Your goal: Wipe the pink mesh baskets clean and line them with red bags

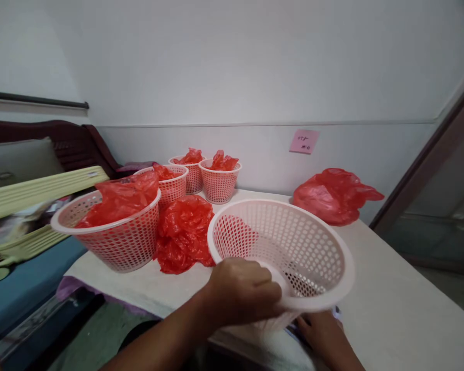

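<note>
Pink plastic basket, tilted at the near edge of the white table, has its rim clenched by the left hand; the right hand is low beneath the rim (partly hidden, its grip impossible to tell). Leftward are a crumpled red bag and four more baskets holding red plastic.

Head cam, qty 1: fwd/down view.
Pos. above near edge of tbl., close; faces wall; bed at L.
</note>
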Tool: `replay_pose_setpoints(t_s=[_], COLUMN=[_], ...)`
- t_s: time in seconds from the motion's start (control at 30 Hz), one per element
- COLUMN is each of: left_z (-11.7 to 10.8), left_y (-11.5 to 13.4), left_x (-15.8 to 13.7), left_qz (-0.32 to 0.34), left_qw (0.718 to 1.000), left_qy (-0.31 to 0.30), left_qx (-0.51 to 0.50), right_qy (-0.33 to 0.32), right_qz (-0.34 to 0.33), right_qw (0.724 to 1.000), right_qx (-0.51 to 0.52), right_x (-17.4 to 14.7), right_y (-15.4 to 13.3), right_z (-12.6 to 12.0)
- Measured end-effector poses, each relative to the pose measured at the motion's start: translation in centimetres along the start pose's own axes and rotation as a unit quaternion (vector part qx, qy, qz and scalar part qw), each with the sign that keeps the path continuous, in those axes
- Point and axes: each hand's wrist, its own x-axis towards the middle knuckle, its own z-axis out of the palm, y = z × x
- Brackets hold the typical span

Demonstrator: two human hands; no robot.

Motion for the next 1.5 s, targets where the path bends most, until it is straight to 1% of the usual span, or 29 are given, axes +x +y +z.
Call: replay_pose_setpoints(t_s=[0.07, 0.13, 0.23, 0.33, 0.47, 0.57, 0.67, 0.8, 1.0, 1.13, 1.27, 1.4, 1.5], left_z=[0.7, 1.1, 1.6, 2.1, 2.6, 2.5, 2.2, 2.0, 1.2, 0.3, -0.6, -1.2, -1.4], left_y=[-1.2, -2.1, -3.1, -4.3, -5.7, -6.1, -6.3, -6.2, -6.1, -5.9, -5.2, -4.2, -3.5], left_x=[0.2, 0.4, 0.6, 0.5, -0.3, -1.0, -1.2, -0.7, -0.1, 0.4, 0.4, -0.4, -1.0], left_qz=[0.006, 0.018, 0.022, 0.013, -0.001, -0.025, -0.041, -0.043, 0.017, 0.032, 0.039, 0.047, 0.061], left_qw=[1.0, 1.0, 1.0, 1.0, 1.0, 0.999, 0.997, 0.996, 0.993, 0.991, 0.99, 0.988, 0.988], left_qy=[-0.001, -0.001, 0.01, 0.012, -0.022, -0.045, -0.049, -0.05, -0.085, -0.094, -0.1, -0.118, -0.132], left_qx=[0.007, 0.008, 0.018, 0.021, 0.005, 0.018, 0.038, 0.063, 0.081, 0.092, 0.091, 0.089, 0.061], right_qy=[-0.035, -0.048, -0.045, -0.045, -0.026, -0.008, 0.007, 0.012, 0.004, 0.0, -0.006, -0.004, -0.002], right_qz=[-0.008, -0.019, -0.02, 0.013, 0.03, 0.035, 0.039, 0.033, 0.039, 0.044, 0.07, 0.098, 0.121], right_qw=[0.999, 0.998, 0.998, 0.998, 0.997, 0.997, 0.996, 0.997, 0.997, 0.997, 0.995, 0.993, 0.99], right_qx=[-0.031, -0.037, -0.028, -0.044, -0.066, -0.072, -0.075, -0.074, -0.068, -0.067, -0.065, -0.065, -0.069], right_x=[0.0, 0.1, 0.4, 0.4, -0.1, -0.4, -0.7, -1.0, -1.3, -1.5, -1.7, -2.1, -2.6], right_y=[0.2, 0.3, 0.1, -0.4, -1.4, -2.3, -3.0, -3.5, -3.1, -2.7, -1.5, 0.6, 2.1], right_z=[0.2, 0.5, 0.9, 1.2, 0.9, 0.6, 0.4, 0.6, 0.7, 0.2, -0.6, -1.9, -2.7])
